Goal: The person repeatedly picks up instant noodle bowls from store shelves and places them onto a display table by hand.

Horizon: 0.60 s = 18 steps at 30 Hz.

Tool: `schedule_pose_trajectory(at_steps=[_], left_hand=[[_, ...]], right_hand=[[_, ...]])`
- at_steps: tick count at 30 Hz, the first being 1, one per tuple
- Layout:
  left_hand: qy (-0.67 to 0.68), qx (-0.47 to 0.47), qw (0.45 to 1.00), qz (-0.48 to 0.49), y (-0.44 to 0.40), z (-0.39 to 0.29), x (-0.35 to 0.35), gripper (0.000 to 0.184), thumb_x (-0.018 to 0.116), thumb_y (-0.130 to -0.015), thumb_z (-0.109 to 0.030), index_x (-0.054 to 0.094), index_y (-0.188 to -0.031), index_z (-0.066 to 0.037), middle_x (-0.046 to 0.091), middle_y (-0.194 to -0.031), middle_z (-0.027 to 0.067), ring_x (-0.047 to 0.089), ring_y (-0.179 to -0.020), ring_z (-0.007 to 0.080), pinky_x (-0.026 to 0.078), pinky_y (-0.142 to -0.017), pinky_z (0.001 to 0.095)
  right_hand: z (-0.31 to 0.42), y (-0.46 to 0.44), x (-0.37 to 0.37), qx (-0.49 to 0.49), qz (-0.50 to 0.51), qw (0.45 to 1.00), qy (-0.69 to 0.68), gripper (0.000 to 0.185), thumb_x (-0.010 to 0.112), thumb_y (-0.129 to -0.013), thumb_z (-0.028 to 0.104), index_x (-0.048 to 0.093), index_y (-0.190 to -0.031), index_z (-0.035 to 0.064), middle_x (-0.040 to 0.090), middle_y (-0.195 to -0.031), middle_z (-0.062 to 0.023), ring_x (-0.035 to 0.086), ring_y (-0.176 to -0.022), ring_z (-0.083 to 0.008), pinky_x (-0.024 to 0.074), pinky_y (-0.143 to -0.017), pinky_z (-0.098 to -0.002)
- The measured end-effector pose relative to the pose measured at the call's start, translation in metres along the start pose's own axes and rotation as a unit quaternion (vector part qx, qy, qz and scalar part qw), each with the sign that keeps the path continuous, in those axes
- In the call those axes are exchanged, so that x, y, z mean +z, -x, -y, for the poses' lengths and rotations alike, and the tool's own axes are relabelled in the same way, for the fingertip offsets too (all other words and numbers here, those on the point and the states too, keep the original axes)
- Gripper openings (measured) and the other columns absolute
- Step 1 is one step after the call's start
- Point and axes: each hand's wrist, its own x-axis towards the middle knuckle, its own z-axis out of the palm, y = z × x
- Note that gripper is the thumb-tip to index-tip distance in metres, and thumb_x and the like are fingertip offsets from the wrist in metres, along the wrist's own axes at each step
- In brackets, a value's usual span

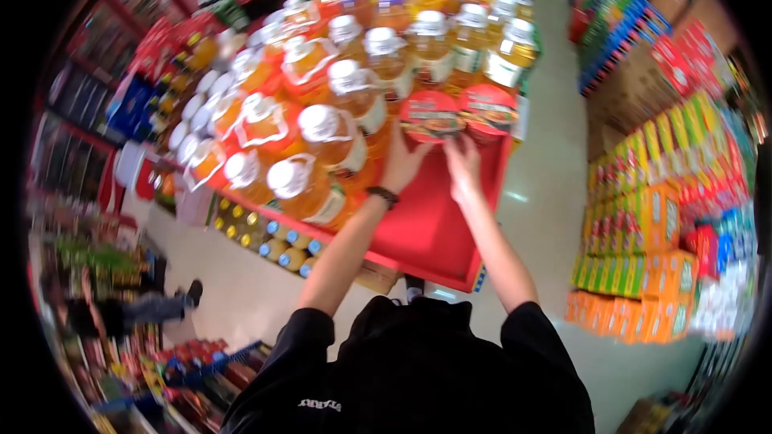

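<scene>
Two instant noodle cups with round red lids stand side by side on a red display table [426, 225]: a left cup [432, 116] and a right cup [488, 109]. My left hand [404, 162], with a dark bracelet on its wrist, grips the near left side of the left cup. The fingers of my right hand [462, 167] close in at the near edge where the cups meet. They touch the left cup, and its body partly hides my fingertips. Just left of my left hand stand large bottles [310, 193] of amber liquid with white caps.
More bottles [386, 52] fill the table behind the cups. To the right, stacked yellow and orange cartons [631, 233] line the aisle floor [543, 169]. A person [121, 313] in dark clothes is at the lower left, near shelves.
</scene>
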Motion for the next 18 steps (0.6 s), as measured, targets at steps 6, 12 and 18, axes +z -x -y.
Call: schedule_pose_trajectory(at_steps=[6, 12, 18], left_hand=[[-0.052, -0.005, 0.998, 0.036, 0.049, -0.052, -0.027, 0.072, 0.074, -0.085, -0.018, 0.037, -0.143, 0.005, 0.041, -0.146, 0.0261, 0.037, -0.140, 0.0366, 0.030, -0.117, 0.0416], [-0.001, -0.005, 0.999, 0.040, 0.148, -0.111, -0.075, 0.046, 0.068, -0.087, -0.007, 0.052, -0.130, -0.001, 0.057, -0.128, 0.0182, 0.059, -0.118, 0.0293, 0.050, -0.096, 0.0372], [0.073, -0.131, 0.989, -0.004, 0.279, -0.106, -0.111, 0.024, 0.064, -0.093, -0.009, 0.062, -0.116, 0.000, 0.070, -0.092, 0.0113, 0.069, -0.083, 0.0166, 0.055, -0.072, 0.0311]], right_hand=[[0.035, 0.063, -0.008, 0.057, 0.035, 0.993, -0.096, 0.042, 0.060, -0.100, 0.020, 0.050, -0.138, 0.0059, 0.060, -0.119, -0.0074, 0.059, -0.109, -0.0169, 0.0496, -0.093, -0.0358], [0.045, 0.155, -0.017, 0.071, 0.143, 0.985, -0.066, 0.019, 0.053, -0.102, 0.017, 0.060, -0.115, 0.0043, 0.063, -0.106, -0.0065, 0.062, -0.098, -0.0165, 0.0508, -0.086, -0.0323], [0.029, 0.239, 0.016, 0.093, 0.226, 0.969, -0.045, 0.015, 0.051, -0.103, 0.014, 0.060, -0.107, 0.0042, 0.063, -0.097, -0.0057, 0.061, -0.090, -0.0145, 0.0495, -0.078, -0.0301]])
